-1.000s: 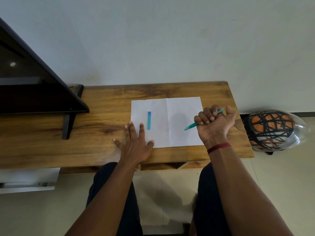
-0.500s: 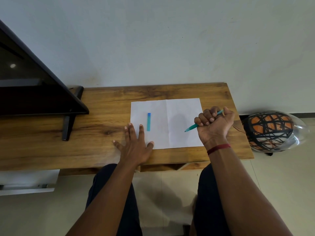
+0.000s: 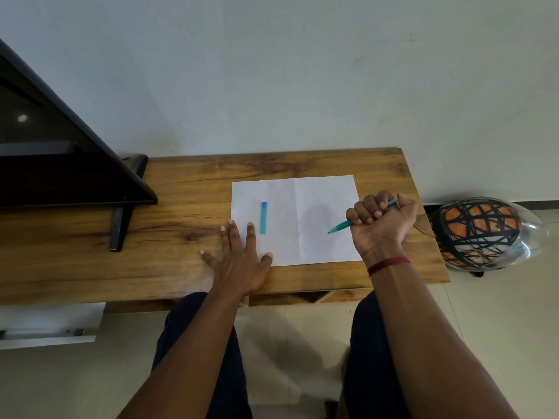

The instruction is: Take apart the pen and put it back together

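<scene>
Two pieces of the pen are apart on view: the teal cap (image 3: 263, 218), blue at its far end, lies lengthwise on the left half of the white paper sheet (image 3: 317, 189); the teal pen body (image 3: 341, 226) is in the right hand (image 3: 381, 223).

Right hand: clenched in a full fist around the barrel, fingers curled over, thumb side away. Tip pokes out on the left toward the sheet's centre crease, just above the paper; tail end shows past the knuckles on the right. Fist sits at the sheet's right edge. A red thread band (image 3: 388, 264) circles the wrist.

Left hand (image 3: 239, 261): flat, fingers spread, holding nothing. It spans the sheet's near left corner and the wooden table (image 3: 181, 182). Index fingertip lies near the cap, not touching. Likely pinning the paper so it does not slide, and staying close to the cap.

Sheet probably serves as a clean field so small parts stay findable.

Judgement: cap is off; barrel looks otherwise whole. A fist grip suits pulling or twisting more than fine work, so the next piece may need the left hand's help.

Surroundings: dark screen on stand (image 3: 60, 164) at left; an orange-and-black helmet (image 3: 484, 234) on the floor off the table's right end.
</scene>
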